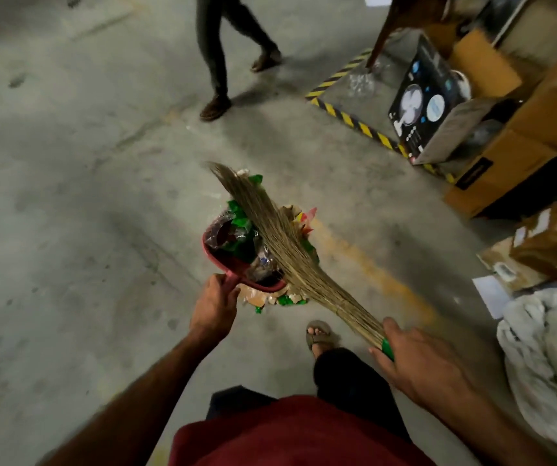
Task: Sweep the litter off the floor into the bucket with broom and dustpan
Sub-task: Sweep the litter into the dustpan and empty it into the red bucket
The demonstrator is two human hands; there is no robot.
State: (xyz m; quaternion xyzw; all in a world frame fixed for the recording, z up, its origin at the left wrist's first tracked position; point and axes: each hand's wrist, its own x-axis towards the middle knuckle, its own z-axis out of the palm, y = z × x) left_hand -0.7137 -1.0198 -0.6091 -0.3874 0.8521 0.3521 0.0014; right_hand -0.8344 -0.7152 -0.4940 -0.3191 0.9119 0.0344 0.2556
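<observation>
Litter [241, 230], green wrappers and scraps, fills the red dustpan [236, 260], whose handle the left hand [215, 309] grips, held above the concrete floor [68, 196]. The right hand [418, 361] clasps the broom [270, 227] by its green handle end, bristles lying across the dustpan's load. More scraps show just beneath the pan. Cardboard boxes [522, 142] stand well to the right.

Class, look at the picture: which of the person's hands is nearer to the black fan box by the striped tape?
The right hand, gripping the broom handle, lies below the fan box on the same side; the left hand, holding the dustpan, is further left.
</observation>
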